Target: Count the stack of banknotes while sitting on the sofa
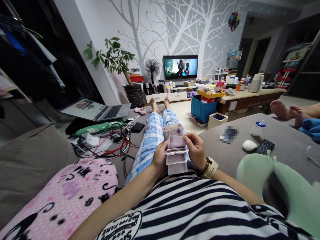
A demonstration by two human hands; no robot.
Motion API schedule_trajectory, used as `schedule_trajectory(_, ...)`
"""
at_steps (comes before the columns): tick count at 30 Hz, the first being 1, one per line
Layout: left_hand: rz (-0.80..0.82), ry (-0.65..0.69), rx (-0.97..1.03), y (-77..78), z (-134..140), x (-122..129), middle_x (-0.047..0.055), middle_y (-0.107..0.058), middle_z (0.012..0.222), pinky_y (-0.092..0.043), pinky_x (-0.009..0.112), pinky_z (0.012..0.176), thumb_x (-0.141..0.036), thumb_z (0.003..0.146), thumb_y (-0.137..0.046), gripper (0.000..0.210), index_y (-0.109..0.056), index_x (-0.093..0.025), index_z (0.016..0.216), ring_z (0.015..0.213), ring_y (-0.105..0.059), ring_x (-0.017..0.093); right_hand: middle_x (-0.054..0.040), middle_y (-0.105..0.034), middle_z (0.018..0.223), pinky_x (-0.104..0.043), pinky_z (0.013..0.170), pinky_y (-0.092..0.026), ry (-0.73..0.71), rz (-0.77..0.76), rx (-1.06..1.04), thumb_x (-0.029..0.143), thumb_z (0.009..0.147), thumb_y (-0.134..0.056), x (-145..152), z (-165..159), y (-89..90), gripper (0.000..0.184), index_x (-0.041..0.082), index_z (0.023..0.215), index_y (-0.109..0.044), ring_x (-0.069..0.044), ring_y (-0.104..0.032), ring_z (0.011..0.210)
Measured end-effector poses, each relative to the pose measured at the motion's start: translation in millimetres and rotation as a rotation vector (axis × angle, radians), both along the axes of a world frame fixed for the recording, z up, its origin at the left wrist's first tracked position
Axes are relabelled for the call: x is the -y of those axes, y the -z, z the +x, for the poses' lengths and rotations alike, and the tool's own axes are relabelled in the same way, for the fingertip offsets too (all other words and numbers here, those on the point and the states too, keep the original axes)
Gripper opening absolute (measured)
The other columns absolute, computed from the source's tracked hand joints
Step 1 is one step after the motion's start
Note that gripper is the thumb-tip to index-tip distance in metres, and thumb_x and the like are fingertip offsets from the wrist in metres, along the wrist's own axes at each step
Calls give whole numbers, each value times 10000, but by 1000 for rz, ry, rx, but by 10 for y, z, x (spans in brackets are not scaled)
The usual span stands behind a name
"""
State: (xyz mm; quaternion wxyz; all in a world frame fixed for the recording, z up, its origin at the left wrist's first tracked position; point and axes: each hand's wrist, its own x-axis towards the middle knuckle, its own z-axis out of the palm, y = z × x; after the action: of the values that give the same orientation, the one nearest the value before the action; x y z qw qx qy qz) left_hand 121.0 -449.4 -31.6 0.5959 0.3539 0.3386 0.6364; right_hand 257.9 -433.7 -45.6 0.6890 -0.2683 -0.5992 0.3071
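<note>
A bundle of pale purplish banknotes (177, 141) is held above my lap. Several of the notes are fanned out and hang toward my body, overlapping one another. My left hand (160, 155) grips the bundle along its left edge, thumb on top. My right hand (195, 149) pinches the upper right edge between thumb and fingers; a dark bead bracelet and a cream watch (211, 168) are on that wrist. Under the notes lie my legs in blue checked trousers (150, 141). The fingers beneath the notes are partly hidden.
On my left are a laptop (100, 111), tangled cables (120, 143) and a pink blanket (82, 193). To my right lie a white mouse (249, 145), a black keyboard (265, 146) and a green neck pillow (255, 168). Another person's bare feet (280, 109) rest at far right.
</note>
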Motion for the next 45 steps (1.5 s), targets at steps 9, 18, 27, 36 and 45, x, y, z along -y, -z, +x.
schedule_trajectory(9,-4,-3,7,-23,6,34,82,-754,766,-561,350,736,-305,648,-776,188,-701,-140,701,869,-720,293,22,-535,669,-284,616,-378,-23,5,1,338,929,-605,-4,5,11,205,204,774,-619,-143,-481,634)
schedule_trajectory(18,-17,16,33,11,5,7,80,-761,792,-568,367,744,-308,647,-780,229,-722,-139,790,850,-725,294,24,-535,658,-283,614,-381,-11,35,45,358,935,-586,14,16,14,219,204,783,-620,-143,-484,630)
schedule_trajectory(27,-4,24,13,-8,9,35,62,-754,764,-570,349,718,-340,671,-787,262,-738,-139,832,820,-724,279,28,-504,638,-284,597,-354,-22,45,74,377,945,-561,30,20,9,260,205,752,-597,-138,-449,605)
schedule_trajectory(36,-13,27,24,7,-5,18,87,-759,819,-568,348,724,-324,702,-789,260,-731,-124,858,838,-722,278,29,-502,635,-280,600,-353,-44,43,75,373,945,-565,57,27,-21,263,204,746,-593,-137,-447,612)
schedule_trajectory(45,-52,46,63,-20,-2,11,88,-773,838,-579,368,774,-315,735,-762,227,-728,-136,871,913,-734,306,19,-527,609,-289,587,-365,-49,29,59,446,966,-527,51,33,-4,378,206,681,-589,-135,-439,576)
